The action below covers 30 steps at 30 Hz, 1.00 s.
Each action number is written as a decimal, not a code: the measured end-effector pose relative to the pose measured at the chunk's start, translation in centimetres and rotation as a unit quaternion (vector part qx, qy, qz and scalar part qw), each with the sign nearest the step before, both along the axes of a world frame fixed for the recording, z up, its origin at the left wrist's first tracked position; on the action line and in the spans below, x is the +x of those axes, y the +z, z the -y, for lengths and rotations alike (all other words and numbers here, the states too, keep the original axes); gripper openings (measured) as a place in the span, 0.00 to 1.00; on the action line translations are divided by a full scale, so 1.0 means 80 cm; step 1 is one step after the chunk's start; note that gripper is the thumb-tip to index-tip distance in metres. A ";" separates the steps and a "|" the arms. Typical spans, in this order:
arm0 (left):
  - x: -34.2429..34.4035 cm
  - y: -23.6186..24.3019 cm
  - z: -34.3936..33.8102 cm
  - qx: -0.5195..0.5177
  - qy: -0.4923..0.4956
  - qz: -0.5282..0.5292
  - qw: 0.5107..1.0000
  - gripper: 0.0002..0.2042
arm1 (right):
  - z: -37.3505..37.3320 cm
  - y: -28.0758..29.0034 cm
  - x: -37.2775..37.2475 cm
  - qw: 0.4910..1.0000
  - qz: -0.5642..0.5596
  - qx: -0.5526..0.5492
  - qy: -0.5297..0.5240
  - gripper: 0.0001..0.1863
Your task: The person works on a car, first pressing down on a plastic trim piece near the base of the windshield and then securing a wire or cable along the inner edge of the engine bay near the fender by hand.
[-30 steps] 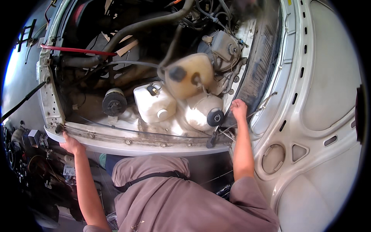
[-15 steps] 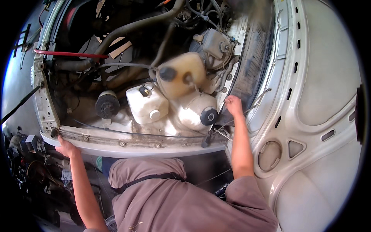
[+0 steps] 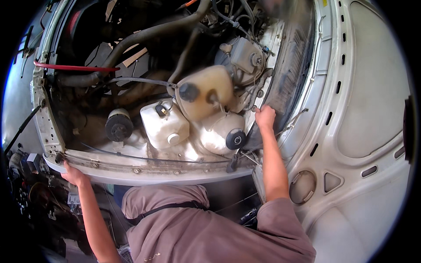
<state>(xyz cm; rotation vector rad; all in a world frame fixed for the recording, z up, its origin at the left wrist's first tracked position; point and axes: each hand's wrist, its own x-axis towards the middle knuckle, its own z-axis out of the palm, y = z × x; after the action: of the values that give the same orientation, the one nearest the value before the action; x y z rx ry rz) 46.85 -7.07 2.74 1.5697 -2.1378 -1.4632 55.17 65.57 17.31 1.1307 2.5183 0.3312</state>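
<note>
My left hand [image 3: 74, 173] grips the outer edge of the white car fender [image 3: 118, 175] by its front corner. Its thumb is up near a small black rubber stop [image 3: 58, 158], and the other fingers are mostly hidden. My right hand [image 3: 265, 117] is closed in a pinch at the edge of the dark, dusty cowl panel [image 3: 285, 72]. Something small shows at its fingertips, too small to name. Just left of that hand are the round metal strut tower [image 3: 219, 127] with its black cap [image 3: 236, 139] and a yellowed plastic tank [image 3: 212, 90].
A white reservoir [image 3: 164, 125] and a black round canister [image 3: 119, 126] sit along the fender. Hoses [image 3: 151, 33] and a red bar [image 3: 79, 67] cross the engine bay. The raised hood [image 3: 368, 105] rises at right. A blurred skin-toned shape shows at the top edge.
My right hand has turned, its closed fingers now nearer the cowl edge beside the strut tower. My left hand stays on the fender. The view has shifted slightly.
</note>
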 end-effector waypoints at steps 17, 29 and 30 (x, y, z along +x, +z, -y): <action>-0.003 0.012 -0.005 0.018 -0.011 0.028 0.999 0.22 | -0.019 -0.005 0.025 0.985 -0.136 -0.099 0.026 0.13; 0.002 0.008 0.000 0.024 0.005 0.021 0.999 0.27 | -0.002 0.000 0.018 0.995 -0.075 -0.043 0.039 0.12; 0.004 0.000 0.006 0.023 -0.001 0.001 1.000 0.26 | 0.001 0.003 0.015 0.997 -0.056 -0.042 0.014 0.11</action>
<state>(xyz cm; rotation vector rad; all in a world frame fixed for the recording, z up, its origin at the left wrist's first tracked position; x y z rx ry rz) 47.16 -7.57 2.73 1.5859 -2.1214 -1.5223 56.39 65.51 17.51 1.1103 2.6201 0.1720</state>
